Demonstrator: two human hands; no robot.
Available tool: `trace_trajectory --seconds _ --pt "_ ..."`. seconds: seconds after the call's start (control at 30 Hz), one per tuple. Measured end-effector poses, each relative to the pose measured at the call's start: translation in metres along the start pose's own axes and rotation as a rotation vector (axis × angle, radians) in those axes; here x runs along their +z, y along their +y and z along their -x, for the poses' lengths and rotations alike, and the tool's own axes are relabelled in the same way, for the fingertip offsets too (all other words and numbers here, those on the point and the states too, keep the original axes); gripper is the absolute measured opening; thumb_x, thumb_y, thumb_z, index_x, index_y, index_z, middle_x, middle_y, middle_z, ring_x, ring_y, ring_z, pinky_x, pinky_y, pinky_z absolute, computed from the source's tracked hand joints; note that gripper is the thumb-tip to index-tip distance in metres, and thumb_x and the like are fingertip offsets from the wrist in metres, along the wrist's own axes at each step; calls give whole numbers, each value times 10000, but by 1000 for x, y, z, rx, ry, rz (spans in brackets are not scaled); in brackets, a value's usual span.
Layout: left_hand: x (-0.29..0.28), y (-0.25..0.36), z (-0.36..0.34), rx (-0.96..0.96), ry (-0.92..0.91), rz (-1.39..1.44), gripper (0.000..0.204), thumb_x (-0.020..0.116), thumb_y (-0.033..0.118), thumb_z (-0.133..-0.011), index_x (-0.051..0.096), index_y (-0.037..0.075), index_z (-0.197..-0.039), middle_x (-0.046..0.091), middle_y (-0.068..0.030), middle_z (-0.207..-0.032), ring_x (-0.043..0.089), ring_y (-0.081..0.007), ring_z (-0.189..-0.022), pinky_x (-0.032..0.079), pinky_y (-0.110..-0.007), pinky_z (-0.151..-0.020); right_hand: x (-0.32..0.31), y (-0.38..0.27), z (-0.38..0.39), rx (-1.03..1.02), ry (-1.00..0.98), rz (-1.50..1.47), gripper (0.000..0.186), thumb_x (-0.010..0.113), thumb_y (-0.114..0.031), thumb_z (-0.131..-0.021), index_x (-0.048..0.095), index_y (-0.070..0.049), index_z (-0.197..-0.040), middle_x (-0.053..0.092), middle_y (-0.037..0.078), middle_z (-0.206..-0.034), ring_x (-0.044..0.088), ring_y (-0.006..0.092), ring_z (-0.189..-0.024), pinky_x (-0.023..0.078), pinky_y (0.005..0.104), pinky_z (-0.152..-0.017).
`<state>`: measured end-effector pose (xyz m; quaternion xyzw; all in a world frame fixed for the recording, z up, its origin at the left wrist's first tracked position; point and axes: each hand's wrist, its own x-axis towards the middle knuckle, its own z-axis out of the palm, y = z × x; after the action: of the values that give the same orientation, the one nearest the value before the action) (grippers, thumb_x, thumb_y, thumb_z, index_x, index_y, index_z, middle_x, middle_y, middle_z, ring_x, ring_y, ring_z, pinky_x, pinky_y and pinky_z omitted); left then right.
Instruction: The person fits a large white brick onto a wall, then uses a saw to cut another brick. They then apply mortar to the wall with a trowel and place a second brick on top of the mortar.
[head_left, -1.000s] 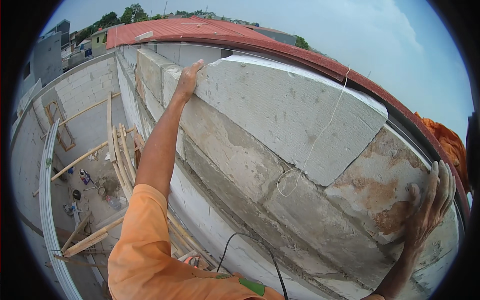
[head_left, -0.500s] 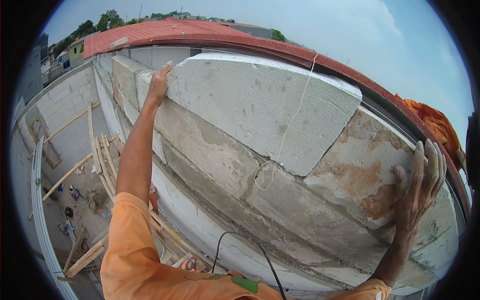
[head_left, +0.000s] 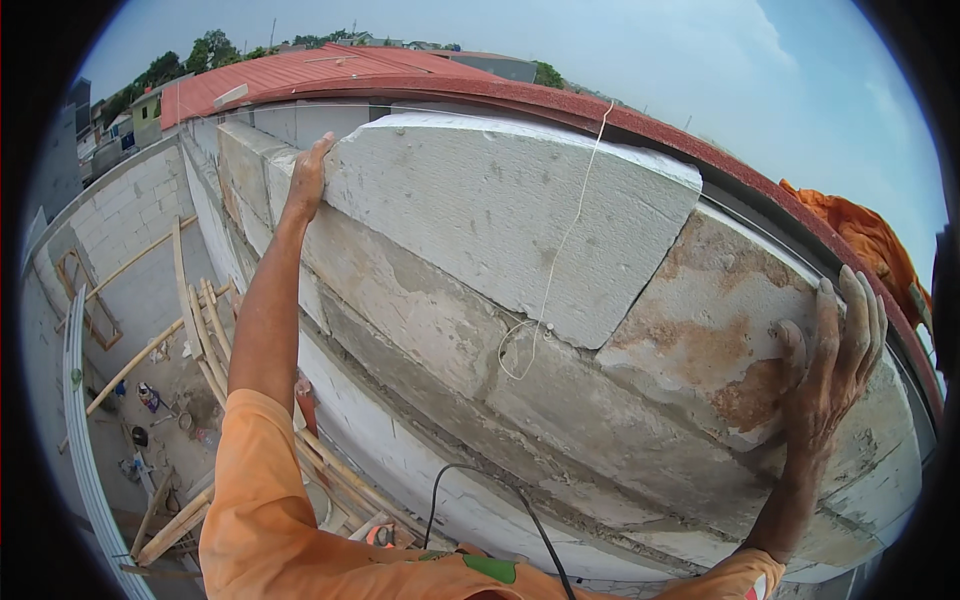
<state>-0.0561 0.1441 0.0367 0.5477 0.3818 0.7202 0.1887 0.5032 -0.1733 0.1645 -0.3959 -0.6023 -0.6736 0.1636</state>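
Note:
A light grey, cut-cornered block (head_left: 510,210) sits on the wall in front of me, a thin white string (head_left: 555,255) hanging loosely across its face. At its left end my left hand (head_left: 308,175) grips the upper edge, fingers curled over the top. Farther right, my right hand (head_left: 830,360) lies with fingers stretched apart against a rust-stained block (head_left: 720,300), their tips near its upper edge. Older mortar-smeared blocks (head_left: 410,320) form the courses below, and a black cable (head_left: 450,470) loops beside my body.
A red metal roof (head_left: 290,75) runs behind the wall, with orange cloth (head_left: 860,225) at right. Down to the left lie bamboo poles (head_left: 150,340), planks, long metal channels (head_left: 80,400) and scattered tools on a lower floor (head_left: 180,400), enclosed by a block wall (head_left: 120,200).
The scene has shifted leftward in the picture as my view turned slightly, mostly between the first two frames. Both hands remain in much the same places on the blocks.

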Motion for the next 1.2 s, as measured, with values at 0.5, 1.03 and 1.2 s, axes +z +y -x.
trace_trajectory --seconds 0.5,1.03,1.2 --pt "6 9 5 19 33 -28 546 482 452 -953 663 -52 -845 638 -64 -761 523 -155 -740 425 -329 -737 9 4 11 -33 -12 41 405 645 -204 -941 579 -60 -1313 517 167 -1416 476 363 -1327 401 501 -1117" --pt "3 9 5 1 23 -54 568 505 479 -930 681 -60 -892 663 -97 -834 550 -183 -783 436 -328 -789 13 12 8 -96 21 51 443 646 -116 -929 542 -70 -1357 521 161 -1413 477 348 -1334 428 488 -1106" --pt "2 6 3 15 30 -68 564 509 482 -928 678 -53 -869 656 -91 -814 545 -182 -780 433 -328 -786 12 12 8 -101 17 65 435 646 -116 -928 549 -59 -1347 526 161 -1410 488 351 -1324 432 484 -1101"
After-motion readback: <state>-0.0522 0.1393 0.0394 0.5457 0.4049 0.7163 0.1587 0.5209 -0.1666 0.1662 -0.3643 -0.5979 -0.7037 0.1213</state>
